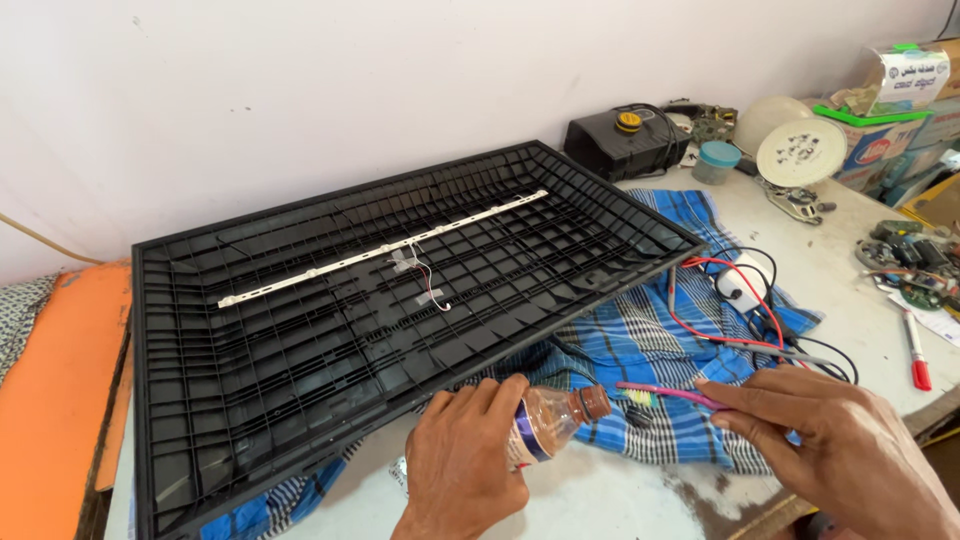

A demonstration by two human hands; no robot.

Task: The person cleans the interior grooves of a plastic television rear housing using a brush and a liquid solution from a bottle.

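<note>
Two hands busy here: left hand (462,460) wraps a small plastic bottle (548,422), tipped toward a pink toothbrush (668,395) pinched in the right hand (830,450), just above the blue checked cloth (640,340). Looks like wetting the bristles; next, probably careful scrubbing on the black panel (300,360).

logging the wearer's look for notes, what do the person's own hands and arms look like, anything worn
Both the left hand and the right hand are bare: no gloves, and no rings, watch or bracelet show on what is visible. No sleeve reaches either wrist. Only the wrists enter the frame, so anything worn higher up the arms cannot be told.
</note>
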